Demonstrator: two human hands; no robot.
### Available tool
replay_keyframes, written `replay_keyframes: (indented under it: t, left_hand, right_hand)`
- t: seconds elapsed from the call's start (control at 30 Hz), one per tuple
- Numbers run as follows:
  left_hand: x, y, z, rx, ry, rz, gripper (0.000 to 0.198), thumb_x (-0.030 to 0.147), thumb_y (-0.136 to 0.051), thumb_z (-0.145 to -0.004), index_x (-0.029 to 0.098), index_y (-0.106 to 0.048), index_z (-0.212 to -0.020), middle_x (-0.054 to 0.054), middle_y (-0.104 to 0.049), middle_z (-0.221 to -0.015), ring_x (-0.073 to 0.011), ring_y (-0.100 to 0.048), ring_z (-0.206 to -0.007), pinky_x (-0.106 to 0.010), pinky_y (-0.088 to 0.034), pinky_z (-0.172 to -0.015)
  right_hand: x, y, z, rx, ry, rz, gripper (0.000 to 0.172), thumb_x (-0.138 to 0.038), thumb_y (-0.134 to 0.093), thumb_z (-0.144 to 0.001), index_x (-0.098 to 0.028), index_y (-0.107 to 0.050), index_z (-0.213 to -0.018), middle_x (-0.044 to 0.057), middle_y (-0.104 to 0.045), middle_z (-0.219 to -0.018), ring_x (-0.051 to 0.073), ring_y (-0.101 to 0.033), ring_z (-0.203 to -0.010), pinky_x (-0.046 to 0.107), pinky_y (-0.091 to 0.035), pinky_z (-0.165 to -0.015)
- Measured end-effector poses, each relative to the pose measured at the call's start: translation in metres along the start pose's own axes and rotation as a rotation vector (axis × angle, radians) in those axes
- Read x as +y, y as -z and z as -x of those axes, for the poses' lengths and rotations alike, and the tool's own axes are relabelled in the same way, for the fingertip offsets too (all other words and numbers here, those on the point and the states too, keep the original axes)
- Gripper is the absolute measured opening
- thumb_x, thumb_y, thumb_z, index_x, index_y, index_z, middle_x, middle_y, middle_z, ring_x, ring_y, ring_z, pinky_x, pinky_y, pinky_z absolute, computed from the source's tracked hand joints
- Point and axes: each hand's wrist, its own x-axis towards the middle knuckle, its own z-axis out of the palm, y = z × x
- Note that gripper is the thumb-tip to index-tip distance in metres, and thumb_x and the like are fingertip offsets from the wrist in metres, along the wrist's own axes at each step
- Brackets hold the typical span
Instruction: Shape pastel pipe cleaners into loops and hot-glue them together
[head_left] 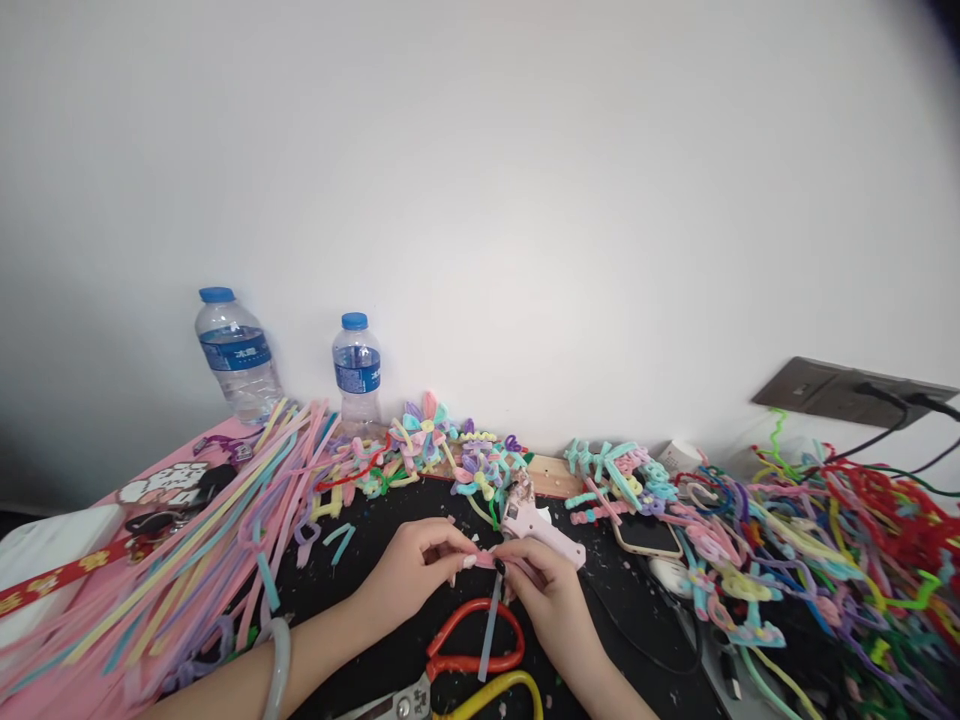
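Observation:
My left hand (415, 573) and my right hand (541, 588) meet over the black mat, fingers pinched together on a small pink pipe-cleaner piece (486, 560). A pale blue strip (490, 625) hangs down from where the fingers meet. Just below the hands lie red-handled scissors (471, 648) and a yellow loop (501, 694). A pink glue gun (538, 528) lies just beyond my right hand. My left wrist wears a pale bangle (278, 668).
Long pastel pipe cleaners (202, 550) fan out at the left. A tangled bright pile (825, 560) fills the right. Finished pipe-cleaner flowers (442, 450) line the wall. Two water bottles (238, 355) (357, 375) stand at the back. A phone (646, 536) and a wall socket (840, 392) are at the right.

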Motion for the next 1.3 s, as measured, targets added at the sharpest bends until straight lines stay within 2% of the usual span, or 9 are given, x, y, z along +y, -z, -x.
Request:
replay_keyframes:
  t: [0.2, 0.5, 0.87, 1.13, 1.3]
  left_hand:
    - [-0.001, 0.001, 0.0, 0.013, 0.003, -0.023, 0.014, 0.021, -0.061, -0.076, 0.013, -0.072, -0.077, -0.002, -0.062, -0.063, -0.0126, -0.054, -0.053, -0.023, -0.04, -0.054]
    - [-0.001, 0.0, 0.0, 0.015, -0.002, -0.038, 0.016, 0.026, -0.062, -0.077, 0.014, -0.072, -0.074, -0.001, -0.061, -0.06, -0.0127, -0.053, -0.052, -0.024, -0.04, -0.055]
    - [0.0, -0.001, 0.0, 0.023, 0.025, 0.012, 0.016, 0.026, -0.063, -0.075, 0.013, -0.069, -0.069, 0.0, -0.058, -0.057, -0.0124, -0.051, -0.052, -0.022, -0.037, -0.051]
    - [-0.003, -0.002, 0.0, 0.015, 0.041, 0.087, 0.018, 0.028, -0.063, -0.075, 0.012, -0.065, -0.068, 0.0, -0.057, -0.06, -0.0119, -0.05, -0.052, -0.023, -0.037, -0.051]
    - [-0.003, 0.001, -0.001, 0.039, 0.07, 0.155, 0.016, 0.027, -0.061, -0.077, 0.012, -0.063, -0.07, 0.002, -0.054, -0.057, -0.0115, -0.051, -0.051, -0.023, -0.038, -0.052]
  right_hand:
    - [-0.003, -0.001, 0.0, 0.027, -0.032, -0.035, 0.013, -0.016, -0.057, -0.079, -0.018, -0.069, -0.082, 0.002, -0.062, -0.068, 0.014, -0.055, -0.054, 0.026, -0.046, -0.054]
    - [-0.003, -0.001, 0.002, 0.07, -0.058, -0.086, 0.01, -0.025, -0.063, -0.078, -0.016, -0.068, -0.077, 0.002, -0.061, -0.065, 0.014, -0.054, -0.052, 0.026, -0.044, -0.052]
    - [-0.013, -0.005, -0.002, 0.126, -0.138, -0.287, 0.03, -0.04, -0.076, -0.066, -0.016, -0.059, -0.06, -0.005, -0.052, -0.049, 0.01, -0.05, -0.043, 0.021, -0.04, -0.044]
    - [-0.005, -0.003, -0.004, 0.1, -0.176, -0.436, 0.03, -0.037, -0.077, -0.068, -0.016, -0.057, -0.061, -0.004, -0.058, -0.046, 0.009, -0.053, -0.04, 0.022, -0.045, -0.045]
    - [-0.012, -0.002, -0.005, 0.056, -0.241, -0.601, 0.027, -0.037, -0.073, -0.074, -0.013, -0.063, -0.067, 0.001, -0.066, -0.057, 0.011, -0.06, -0.05, 0.021, -0.049, -0.052]
